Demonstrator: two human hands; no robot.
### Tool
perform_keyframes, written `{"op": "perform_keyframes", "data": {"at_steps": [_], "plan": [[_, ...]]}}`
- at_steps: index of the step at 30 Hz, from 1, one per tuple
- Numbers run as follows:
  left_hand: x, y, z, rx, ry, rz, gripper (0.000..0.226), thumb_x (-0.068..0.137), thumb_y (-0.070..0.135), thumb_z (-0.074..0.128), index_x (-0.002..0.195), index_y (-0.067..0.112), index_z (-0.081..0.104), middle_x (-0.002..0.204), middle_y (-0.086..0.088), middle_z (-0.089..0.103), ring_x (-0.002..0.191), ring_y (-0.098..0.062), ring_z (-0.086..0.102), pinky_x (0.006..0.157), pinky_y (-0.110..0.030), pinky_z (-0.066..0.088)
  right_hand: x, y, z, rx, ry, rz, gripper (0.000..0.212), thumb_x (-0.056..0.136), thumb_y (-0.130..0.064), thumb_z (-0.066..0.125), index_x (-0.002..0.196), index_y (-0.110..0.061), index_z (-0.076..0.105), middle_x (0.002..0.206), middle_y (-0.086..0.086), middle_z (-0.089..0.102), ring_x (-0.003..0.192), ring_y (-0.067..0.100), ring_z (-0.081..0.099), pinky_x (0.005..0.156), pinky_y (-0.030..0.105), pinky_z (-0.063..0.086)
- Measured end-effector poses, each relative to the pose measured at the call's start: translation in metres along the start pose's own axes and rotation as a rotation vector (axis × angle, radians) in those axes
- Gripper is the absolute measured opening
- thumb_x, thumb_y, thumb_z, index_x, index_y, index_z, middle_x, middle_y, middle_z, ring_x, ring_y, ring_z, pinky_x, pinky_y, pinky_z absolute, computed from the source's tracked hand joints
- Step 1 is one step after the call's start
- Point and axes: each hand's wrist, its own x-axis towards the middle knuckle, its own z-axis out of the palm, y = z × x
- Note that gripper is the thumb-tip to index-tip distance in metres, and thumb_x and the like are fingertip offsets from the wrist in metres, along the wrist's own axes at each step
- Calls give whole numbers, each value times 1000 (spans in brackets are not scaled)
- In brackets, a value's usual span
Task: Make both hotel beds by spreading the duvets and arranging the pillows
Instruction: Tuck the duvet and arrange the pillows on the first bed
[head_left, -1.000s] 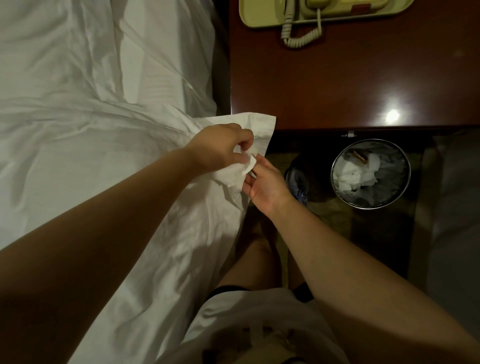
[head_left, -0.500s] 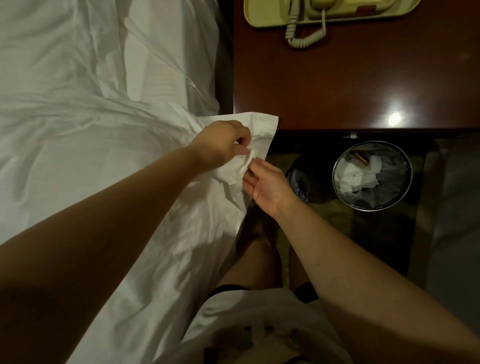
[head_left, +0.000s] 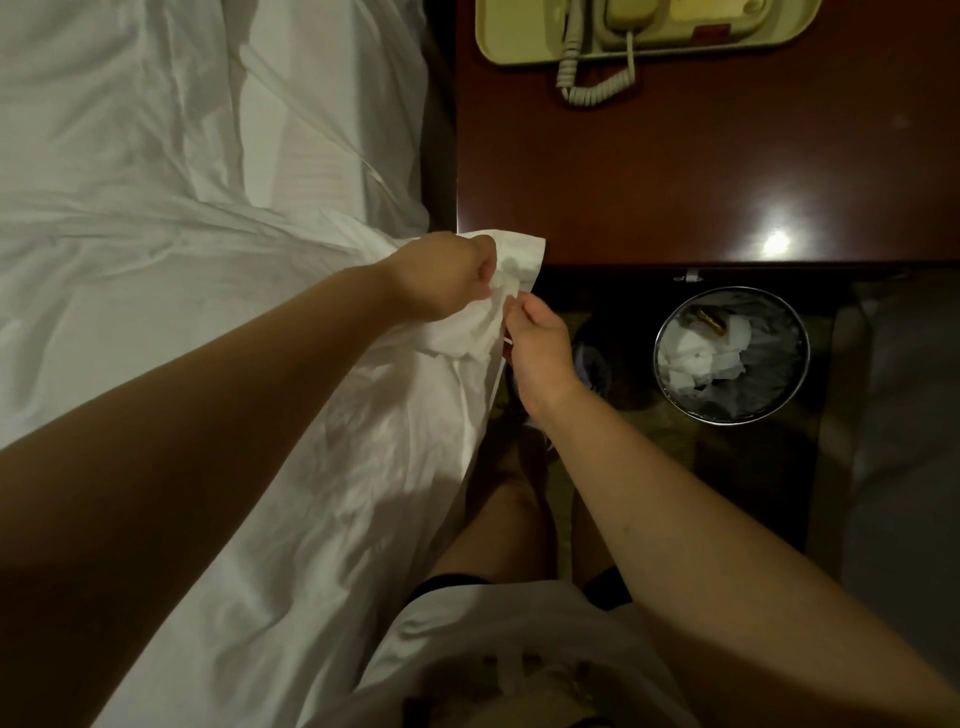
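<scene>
Left grip (head_left: 441, 278): closed tight, fingers curled round a bunched corner of the duvet (head_left: 249, 364), knuckles up, forearm reaching in from the lower left.
Right grip (head_left: 540, 348): nearly closed, fingertips drawn together on the crumpled fabric just below the left grip; the exact pinch point is hidden by the folds.
Spacing: the two grips almost touch, cloth between them.
Duvet: white and creased, spread over the bed (head_left: 332, 171) on the left, with one side hanging off the bed's near edge beside the person's legs (head_left: 509, 519). The held corner is lifted at the bed's right edge, and its free flap points toward the front corner of the desk (head_left: 675, 171).
Upper bed: paler folded linen lies under the duvet's top edge; I cannot tell whether it is pillow or sheet.
Desk: dark red-brown and glossy, with a bright light spot on its front part.
Telephone (head_left: 649, 26): cream, at the desk's far edge, with its coiled cord (head_left: 592, 88) looping forward.
Waste bin (head_left: 802, 358): round, lined, on the floor in front of the desk, with crumpled white paper (head_left: 691, 358) inside.
Clothing: white garment (head_left: 519, 649) at the bottom of the view.
</scene>
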Motion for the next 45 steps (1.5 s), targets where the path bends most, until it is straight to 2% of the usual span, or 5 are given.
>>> {"op": "perform_keyframes", "data": {"at_steps": [5, 16, 22, 36, 45], "plan": [[-1, -1, 6, -13, 89, 9, 24, 93, 33, 55, 101, 13, 65, 95, -3, 62, 85, -14, 47, 76, -29, 35, 0, 2, 0, -24, -3, -41, 20, 98, -17, 51, 83, -13, 63, 87, 12, 58, 81, 22, 52, 74, 36, 42], [1, 1, 10, 52, 148, -6, 18, 98, 29, 47, 97, 15, 58, 88, -2, 54, 87, -16, 41, 75, -29, 29, -2, 2, -2, -29, 21, -92, 21, 98, -15, 49, 96, 3, 61, 87, 12, 55, 81, 23, 49, 75, 37, 41], [2, 2, 15, 14, 86, -40, 23, 99, 25, 43, 106, 8, 57, 105, -12, 59, 97, -26, 52, 82, -37, 40, -6, 1, -3, 30, -8, -66, 23, 98, -15, 51, 83, -22, 67, 91, 7, 64, 87, 21, 58, 88, 42, 50], [5, 0, 20, 60, 13, -79, 25, 101, 29, 39, 119, 18, 51, 121, -4, 55, 113, -23, 47, 97, -41, 32, -10, 5, 1, 281, 25, 99, 17, 96, -13, 54, 107, -12, 67, 99, 3, 68, 97, 18, 62, 90, 32, 51], [-2, -1, 23, -317, 106, -76, 11, 101, 19, 37, 92, 19, 42, 91, -5, 53, 87, -20, 48, 79, -30, 37, -10, -6, 4, 358, -26, 79, 16, 97, -11, 52, 100, -15, 67, 87, -3, 69, 80, 9, 65, 83, 28, 53]]}}
